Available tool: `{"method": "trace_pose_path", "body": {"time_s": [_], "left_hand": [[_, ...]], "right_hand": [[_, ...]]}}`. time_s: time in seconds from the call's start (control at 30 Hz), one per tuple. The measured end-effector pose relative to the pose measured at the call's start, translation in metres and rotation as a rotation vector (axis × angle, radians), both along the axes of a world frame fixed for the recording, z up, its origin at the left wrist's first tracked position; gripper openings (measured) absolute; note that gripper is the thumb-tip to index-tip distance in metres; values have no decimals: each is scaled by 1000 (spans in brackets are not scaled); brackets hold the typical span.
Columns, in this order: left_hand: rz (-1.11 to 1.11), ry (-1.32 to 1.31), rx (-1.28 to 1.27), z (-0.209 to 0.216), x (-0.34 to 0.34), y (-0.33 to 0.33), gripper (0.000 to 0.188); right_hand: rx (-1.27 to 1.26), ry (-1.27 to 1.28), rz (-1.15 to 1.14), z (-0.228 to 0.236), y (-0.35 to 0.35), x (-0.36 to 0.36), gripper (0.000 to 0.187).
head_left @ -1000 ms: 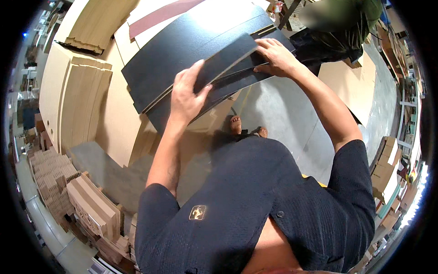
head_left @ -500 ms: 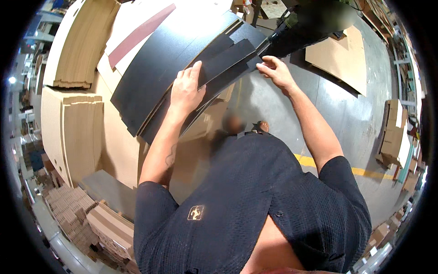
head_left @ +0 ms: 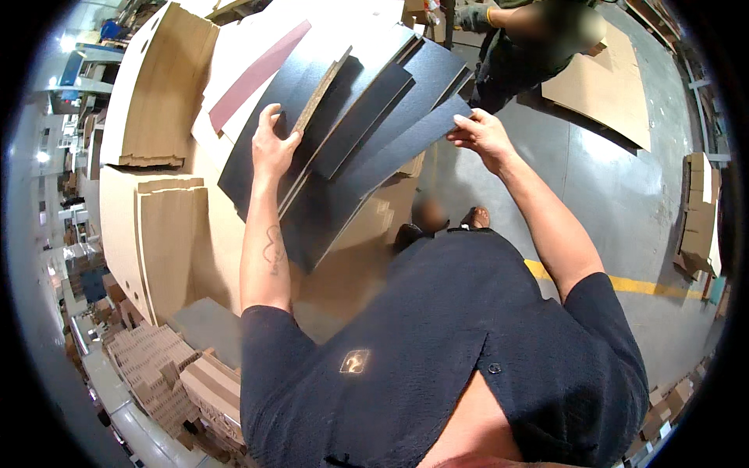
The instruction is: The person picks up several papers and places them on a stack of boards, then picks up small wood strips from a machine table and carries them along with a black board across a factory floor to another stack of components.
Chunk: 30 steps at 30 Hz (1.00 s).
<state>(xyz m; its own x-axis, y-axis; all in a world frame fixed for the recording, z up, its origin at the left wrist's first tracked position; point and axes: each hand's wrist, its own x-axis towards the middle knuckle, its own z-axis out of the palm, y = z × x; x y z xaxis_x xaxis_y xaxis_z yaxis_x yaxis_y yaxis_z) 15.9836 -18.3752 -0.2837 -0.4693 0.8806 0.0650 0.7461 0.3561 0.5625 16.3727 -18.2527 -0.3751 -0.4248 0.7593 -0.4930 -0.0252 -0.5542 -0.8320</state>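
Several dark boards lie fanned out over one another at the upper middle. My left hand point(head_left: 273, 150) has its thumb and fingers spread around the lower end of a black board point(head_left: 285, 90), whose raw brown edge is turned up. My right hand point(head_left: 482, 138) pinches the far right end of a long black panel point(head_left: 409, 148), which lies nearest to my body. Between the two hands, a shorter black board point(head_left: 367, 117) rests on top of the others. The undersides of the boards are hidden.
Tall stacks of tan boards point(head_left: 160, 93) stand at the left, beside a pinkish strip point(head_left: 257, 78). A person in dark clothes point(head_left: 515, 54) with a gloved hand point(head_left: 472, 17) is close by at the top right. Cardboard sheets point(head_left: 605, 93) and cartons point(head_left: 698, 210) lie farther right.
My left hand has moved left, and a board beside it now shows its raw edge. The dark boards have spread apart. The other person's gloved hand has come into view.
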Motion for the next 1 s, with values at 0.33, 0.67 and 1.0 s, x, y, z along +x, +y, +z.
{"method": "trace_pose_path", "body": {"time_s": [0.33,0.67,1.0], "left_hand": [[-282,450,259,-12,46,-3,98],[-411,478,92,-67,123,-17,57],[-74,-1275,180,39,40,-5,34]], "right_hand": [[27,36,-203,31,-33,72,20],[22,80,-370,32,-57,119,15],[42,180,-450,32,-68,161,12]]}}
